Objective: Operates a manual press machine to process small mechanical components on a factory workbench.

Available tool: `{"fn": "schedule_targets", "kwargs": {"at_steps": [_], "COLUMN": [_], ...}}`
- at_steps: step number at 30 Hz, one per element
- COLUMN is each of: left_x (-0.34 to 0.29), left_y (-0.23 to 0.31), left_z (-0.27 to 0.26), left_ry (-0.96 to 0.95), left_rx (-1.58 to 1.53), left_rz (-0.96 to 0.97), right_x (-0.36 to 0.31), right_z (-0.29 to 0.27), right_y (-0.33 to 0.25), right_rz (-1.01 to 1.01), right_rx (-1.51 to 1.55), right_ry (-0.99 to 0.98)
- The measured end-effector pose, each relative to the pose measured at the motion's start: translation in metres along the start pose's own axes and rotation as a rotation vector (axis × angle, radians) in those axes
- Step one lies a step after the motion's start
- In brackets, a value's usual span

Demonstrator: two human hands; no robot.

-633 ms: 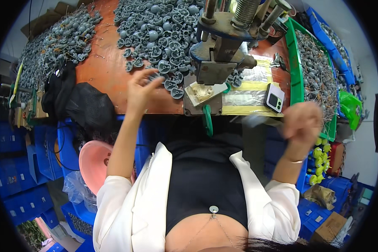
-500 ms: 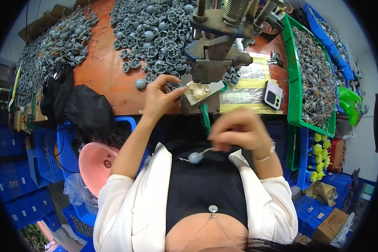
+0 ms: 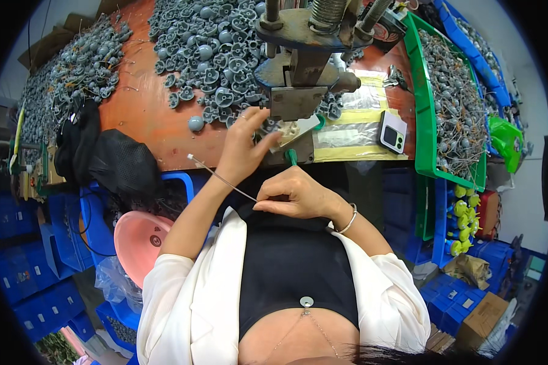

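Observation:
My left hand [image 3: 245, 145] is at the front of the metal press [image 3: 298, 100], its thumb and fingers curled around a grey plastic shell [image 3: 268, 126] that is partly hidden and blurred. Just beyond the thumb, a pale block [image 3: 292, 131] sits under the press head. Closer to my body, my right hand [image 3: 298, 191] pinches a thin wire [image 3: 228, 182]. That wire runs to the left across my left forearm and ends in a small white connector [image 3: 190, 157]. Whatever else lies inside the right fist is hidden.
Grey shells [image 3: 222, 61] are heaped behind the press, beside a single grey ball [image 3: 195, 123]. Wired balls pile up at far left [image 3: 73, 73]. A green tray [image 3: 429, 131] of wired parts and a phone [image 3: 393, 132] are on the right. A pink basin [image 3: 134, 243] stands below.
My right hand has moved left, toward my left forearm. The wire that dangled with a grey ball at my front now stretches leftward, and the ball is out of sight. The view has shifted slightly.

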State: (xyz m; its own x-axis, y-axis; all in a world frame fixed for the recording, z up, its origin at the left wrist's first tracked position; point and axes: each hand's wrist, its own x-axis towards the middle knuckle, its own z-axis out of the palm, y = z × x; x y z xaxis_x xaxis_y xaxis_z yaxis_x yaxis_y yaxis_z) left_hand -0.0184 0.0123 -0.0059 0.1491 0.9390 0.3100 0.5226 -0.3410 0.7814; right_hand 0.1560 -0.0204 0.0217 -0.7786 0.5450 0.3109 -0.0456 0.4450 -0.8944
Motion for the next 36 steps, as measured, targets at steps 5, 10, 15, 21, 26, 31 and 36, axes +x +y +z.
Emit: {"fn": "schedule_targets", "kwargs": {"at_steps": [5,10,15,21,26,31,36], "left_x": [0.005,0.001,-0.001,0.002,0.011,0.029,0.028], "left_y": [0.002,-0.005,-0.010,-0.003,-0.038,-0.094,-0.101], "left_z": [0.024,0.025,0.027,0.021,-0.040,-0.072,-0.070], "left_ry": [0.030,0.007,-0.003,0.001,0.343,0.200,0.236], "left_rx": [0.153,0.041,0.079,0.113,0.310,0.623,0.371], "left_rz": [0.051,0.022,-0.045,-0.001,0.006,-0.202,-0.208], "right_x": [0.003,-0.002,0.007,0.011,0.012,0.011,0.010], "right_z": [0.002,0.000,0.012,0.009,0.007,0.007,0.011], "right_y": [0.001,0.002,0.006,0.010,0.014,0.016,0.016], "right_rz": [0.050,0.115,0.067,0.050,0.120,0.184,0.236], "right_rx": [0.014,0.059,0.179,0.096,0.189,0.307,0.338], "right_ry": [-0.028,-0.006,0.070,-0.025,-0.026,0.035,0.109]}}
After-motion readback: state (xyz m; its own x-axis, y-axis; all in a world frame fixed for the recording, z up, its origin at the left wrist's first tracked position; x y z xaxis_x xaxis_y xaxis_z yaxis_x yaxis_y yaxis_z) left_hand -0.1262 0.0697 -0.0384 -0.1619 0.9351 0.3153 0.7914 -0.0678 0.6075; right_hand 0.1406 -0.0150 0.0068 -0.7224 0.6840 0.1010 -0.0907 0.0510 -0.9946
